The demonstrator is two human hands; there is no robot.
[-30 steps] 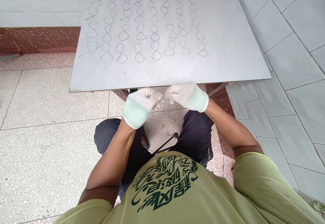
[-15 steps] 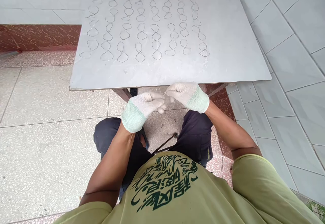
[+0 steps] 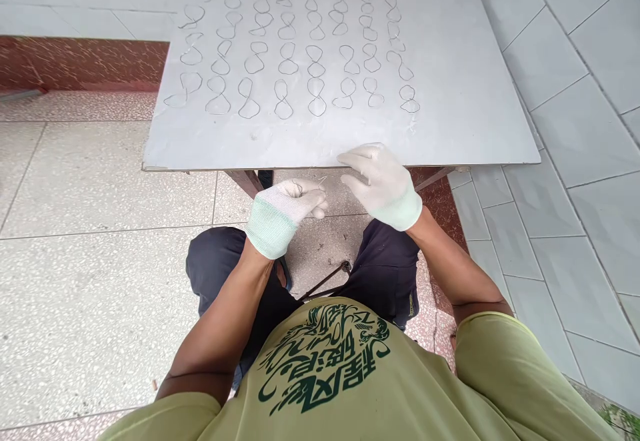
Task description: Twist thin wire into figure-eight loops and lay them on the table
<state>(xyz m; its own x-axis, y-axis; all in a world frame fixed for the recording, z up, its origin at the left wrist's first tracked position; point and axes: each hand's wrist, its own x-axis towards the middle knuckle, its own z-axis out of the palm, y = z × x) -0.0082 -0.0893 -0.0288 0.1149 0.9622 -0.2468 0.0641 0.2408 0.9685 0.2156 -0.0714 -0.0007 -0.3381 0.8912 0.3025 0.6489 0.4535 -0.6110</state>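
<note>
My left hand, in a white glove with a pale green cuff, pinches a thin wire in front of the table's near edge. The wire's light ends stick out past the fingertips; the rest of it is hidden in the glove. To the right, my right hand, gloved alike, has its fingers apart and nothing between them. Its fingertips hover by the table edge, a little away from the wire. Beyond both hands, rows of thin wire figure-eights lie on the white table.
The table's front edge runs just beyond my hands, with wooden legs beneath. A tiled wall stands close on the right. Speckled floor spreads to the left. My knees are under the hands.
My right hand has let go of the wire, opened and drawn slightly right. The left hand keeps its pinch in nearly the same place. The view has shifted a little.
</note>
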